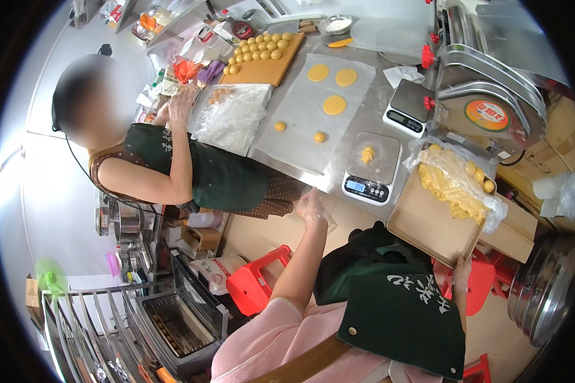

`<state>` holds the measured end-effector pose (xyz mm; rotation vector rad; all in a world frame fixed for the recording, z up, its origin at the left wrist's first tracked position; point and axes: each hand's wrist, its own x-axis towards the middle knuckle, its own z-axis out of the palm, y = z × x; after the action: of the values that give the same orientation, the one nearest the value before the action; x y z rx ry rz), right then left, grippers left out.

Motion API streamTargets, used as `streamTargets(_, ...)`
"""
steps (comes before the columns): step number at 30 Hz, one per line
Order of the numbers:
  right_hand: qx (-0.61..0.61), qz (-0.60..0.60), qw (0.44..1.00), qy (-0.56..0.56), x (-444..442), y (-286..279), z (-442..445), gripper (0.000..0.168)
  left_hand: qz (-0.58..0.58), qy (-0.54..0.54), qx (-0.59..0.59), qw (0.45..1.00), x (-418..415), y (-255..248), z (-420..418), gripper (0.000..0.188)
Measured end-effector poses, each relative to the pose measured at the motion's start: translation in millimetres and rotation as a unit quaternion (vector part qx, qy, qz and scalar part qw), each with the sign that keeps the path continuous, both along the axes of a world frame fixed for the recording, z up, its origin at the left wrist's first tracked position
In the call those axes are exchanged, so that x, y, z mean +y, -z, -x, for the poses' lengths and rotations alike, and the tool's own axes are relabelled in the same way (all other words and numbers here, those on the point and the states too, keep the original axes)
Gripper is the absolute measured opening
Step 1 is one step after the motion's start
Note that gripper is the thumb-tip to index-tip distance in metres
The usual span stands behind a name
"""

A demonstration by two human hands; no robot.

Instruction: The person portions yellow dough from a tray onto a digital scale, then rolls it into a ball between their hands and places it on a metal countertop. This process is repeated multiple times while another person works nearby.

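In a clear plastic glove, my left hand (312, 207) hangs at the front edge of the steel table (371, 62); whether its fingers hold anything is unclear. My right hand (461, 275), also gloved, grips the near corner of a rectangular baking tray (426, 230). Yellow dough (448, 191) and several round balls lie in the tray's far part, partly under clear plastic film (453, 165). A small lump of dough (367, 154) rests on the lit kitchen scale (373, 167). On a translucent sheet (294, 112) are flattened dough discs (334, 105) and two dough balls (319, 137).
At left stands another person (148, 167) with gloved hands raised. Rows of dough balls (258, 48) cover a wooden board (287, 60). A second scale (409, 107) sits beside a dough-rolling machine (484, 95). Red stools (256, 280) and an open oven (179, 325) occupy the floor area.
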<state>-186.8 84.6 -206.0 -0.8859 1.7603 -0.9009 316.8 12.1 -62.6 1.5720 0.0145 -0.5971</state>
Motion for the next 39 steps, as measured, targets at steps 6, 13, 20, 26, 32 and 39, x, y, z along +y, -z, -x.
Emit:
streamTargets(6,-0.007,-0.004,1.0,0.025,0.0,-15.7,-12.5,0.04,0.033,0.001,-0.017,0.999,0.4,5.0,-4.8,0.017)
streamTargets(13,0.045,-0.047,0.998,0.009,-3.6,-35.9,-15.8,0.042,0.063,0.077,-0.011,0.995,-24.4,18.5,40.8,0.018)
streamTargets(20,0.037,-0.007,0.999,-0.014,0.9,-31.4,-10.9,0.046,0.021,0.185,0.211,0.96,-66.1,6.0,95.2,0.022)
streamTargets(26,0.081,0.016,0.997,-0.009,0.9,-17.1,-5.8,0.037,0.011,0.183,0.353,0.917,-104.5,30.7,101.1,0.012)
streamTargets(32,0.026,0.041,0.999,0.01,10.3,14.9,10.4,0.038,0.016,0.148,0.393,0.907,-120.2,20.1,108.2,0.021)
streamTargets(39,0.051,0.028,0.998,0.016,2.8,-20.9,-15.1,0.039,0.023,0.081,0.419,0.904,-129.4,27.7,101.7,0.022)
